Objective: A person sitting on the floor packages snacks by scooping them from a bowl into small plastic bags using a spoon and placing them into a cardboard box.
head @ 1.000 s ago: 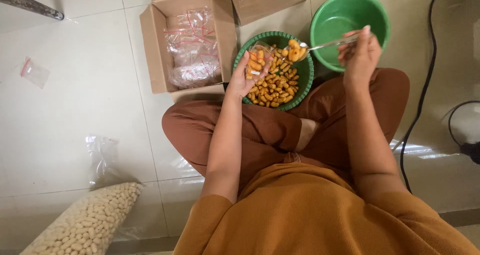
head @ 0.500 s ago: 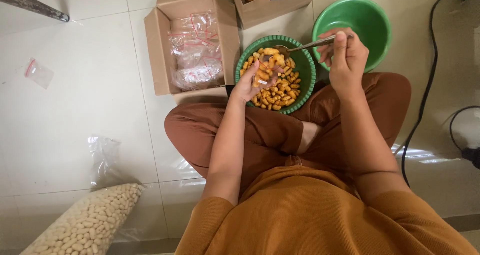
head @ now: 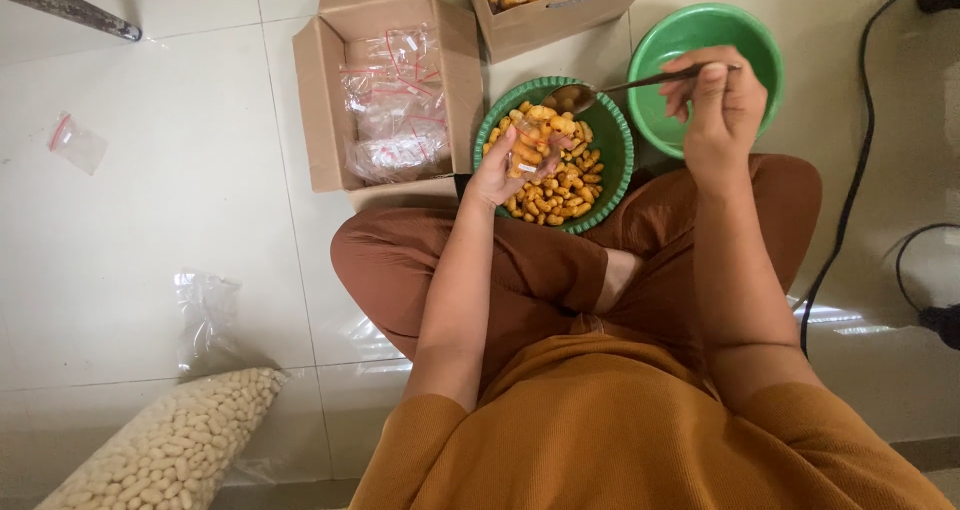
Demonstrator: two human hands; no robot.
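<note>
While the person sits cross-legged on the tiled floor, a large clear bag of pale nuts (head: 165, 448) lies nearest, at the lower left of the frame. Further up, at centre, the left hand (head: 497, 173) is closed around a small clear pouch (head: 527, 148) partly filled with orange snack pieces, held over the dark green basket (head: 613, 170) of the same snacks. To the upper right, the right hand (head: 722, 105) grips the handle of a metal spoon (head: 600, 90), whose bowl hovers beside the pouch mouth above the basket. This looks like the filling step: spooning snacks into the pouch. The next move would seem to call for tipping the spoon squarely over the narrow opening. Beyond are an empty light green bowl (head: 660, 120), a cardboard box of empty zip pouches (head: 390, 100), and at the top edge a box of filled packets (head: 560, 0).
</note>
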